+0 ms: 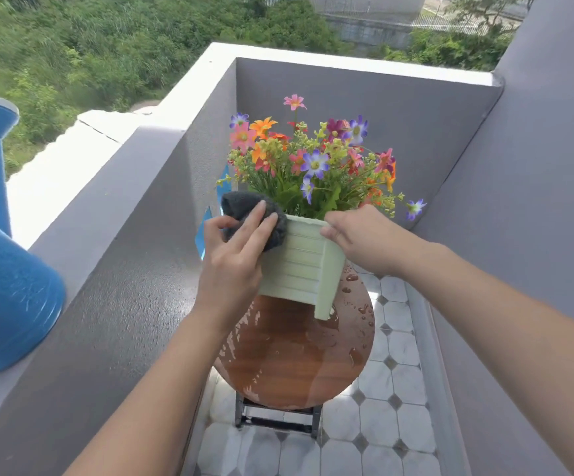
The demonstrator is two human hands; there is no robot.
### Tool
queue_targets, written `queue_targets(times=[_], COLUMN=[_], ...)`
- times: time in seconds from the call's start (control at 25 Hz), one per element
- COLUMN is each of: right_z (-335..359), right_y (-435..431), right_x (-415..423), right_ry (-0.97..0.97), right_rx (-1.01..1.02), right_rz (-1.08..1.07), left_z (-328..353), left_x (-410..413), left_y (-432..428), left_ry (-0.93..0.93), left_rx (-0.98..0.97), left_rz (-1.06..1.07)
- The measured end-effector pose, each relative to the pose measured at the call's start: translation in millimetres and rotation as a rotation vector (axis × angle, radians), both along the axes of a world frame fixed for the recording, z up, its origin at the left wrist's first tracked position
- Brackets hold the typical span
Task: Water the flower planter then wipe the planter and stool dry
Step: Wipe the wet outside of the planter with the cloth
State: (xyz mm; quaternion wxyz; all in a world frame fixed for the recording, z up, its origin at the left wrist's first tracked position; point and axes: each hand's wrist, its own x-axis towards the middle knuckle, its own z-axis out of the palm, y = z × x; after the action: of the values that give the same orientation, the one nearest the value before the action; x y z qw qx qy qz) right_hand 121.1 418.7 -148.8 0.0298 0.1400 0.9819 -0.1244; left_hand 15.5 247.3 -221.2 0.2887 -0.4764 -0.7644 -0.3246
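Planter (299, 266) sits on the far half of the stool (295, 355), flowers (313, 159) packed in it. Left hand (234, 259) holds the cloth (277, 231), thumb under and fingers flat on top, pressed on the planter's top-left corner. Right hand (364, 238) curls over the right rim, bracing it. The front face lies right of and below the cloth. Slats run horizontal, so I'd guess sideways strokes, left hand doing them. Stool top is wet: puddle in front of the planter, drops on the right. Planter wipe looks underway, stool not yet done. Can (4, 286) on the ledge, left, well apart.
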Motion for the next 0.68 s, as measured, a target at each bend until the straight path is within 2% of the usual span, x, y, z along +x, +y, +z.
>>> queue_targets(times=[0.16, 0.36, 0.48, 0.52, 0.68], right_z=[3, 0, -3, -3, -2], right_y=[-4, -5, -6, -6, -9], right_x=[-3, 0, 1, 2, 3], right_ry=[-0.005, 0.016, 0.03, 0.034, 0.032], right_rx=[0.0, 0.003, 0.012, 0.005, -0.027], right_rz=[-0.001, 0.015, 0.009, 0.002, -0.007], left_z=[10, 9, 11, 9, -26], left_x=[4, 7, 12, 9, 7], left_y=[11, 14, 14, 10, -17], left_ry=[0.202, 0.118, 0.212, 0.204, -0.023], left_rx=[-0.085, -0.041, -0.103, -0.099, 0.065], left_rz=[-0.115, -0.034, -0.103, -0.087, 0.122])
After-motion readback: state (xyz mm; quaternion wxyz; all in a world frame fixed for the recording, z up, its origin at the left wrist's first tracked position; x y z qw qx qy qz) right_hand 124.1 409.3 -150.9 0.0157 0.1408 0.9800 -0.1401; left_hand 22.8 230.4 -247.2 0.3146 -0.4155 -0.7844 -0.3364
